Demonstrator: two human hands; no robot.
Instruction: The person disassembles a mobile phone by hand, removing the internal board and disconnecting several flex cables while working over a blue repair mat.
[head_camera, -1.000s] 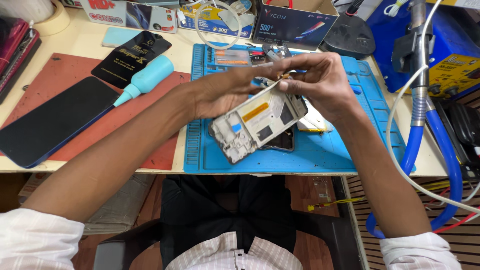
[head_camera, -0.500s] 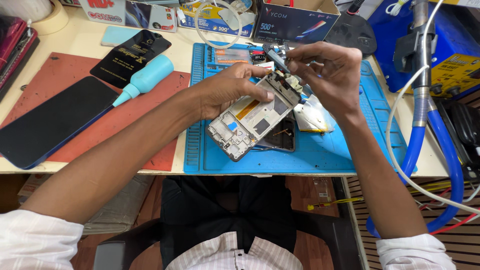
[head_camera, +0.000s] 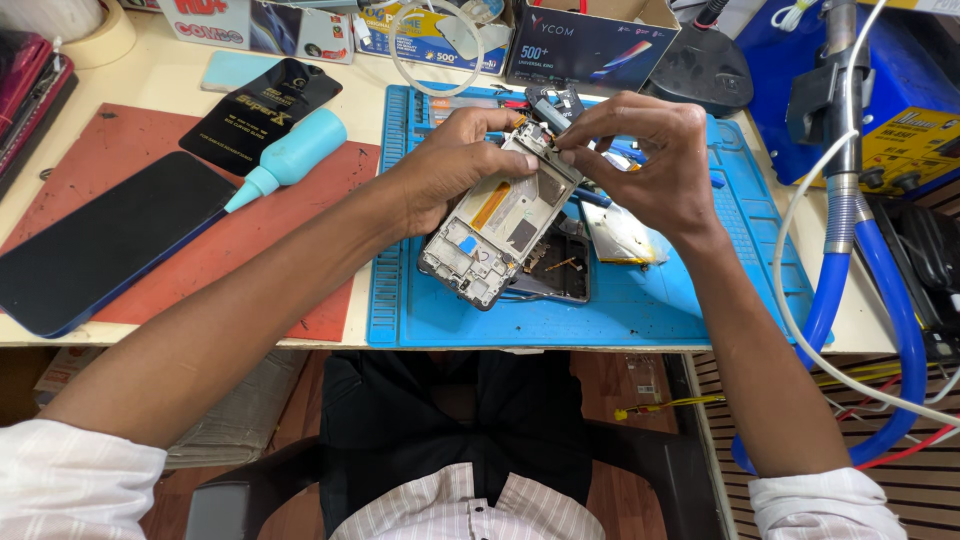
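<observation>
An opened phone frame (head_camera: 497, 225) with exposed internals is held tilted above the blue work mat (head_camera: 640, 305). My left hand (head_camera: 450, 165) grips its upper left side. My right hand (head_camera: 640, 150) pinches the frame's top edge with its fingertips, near a small grey part (head_camera: 551, 113). A dark phone back piece (head_camera: 560, 265) and a silvery flat piece (head_camera: 620, 235) lie on the mat under the hands.
A dark phone (head_camera: 95, 245) lies on a red mat (head_camera: 250, 250) at left, beside a teal squeeze bottle (head_camera: 290, 155) and a black film packet (head_camera: 258, 115). Boxes (head_camera: 590, 45) line the back. A blue hose (head_camera: 880, 290) and white cable hang at right.
Both hands have lifted the phone frame farther from me and tilted it steeper. My right hand's fingers moved onto its top edge.
</observation>
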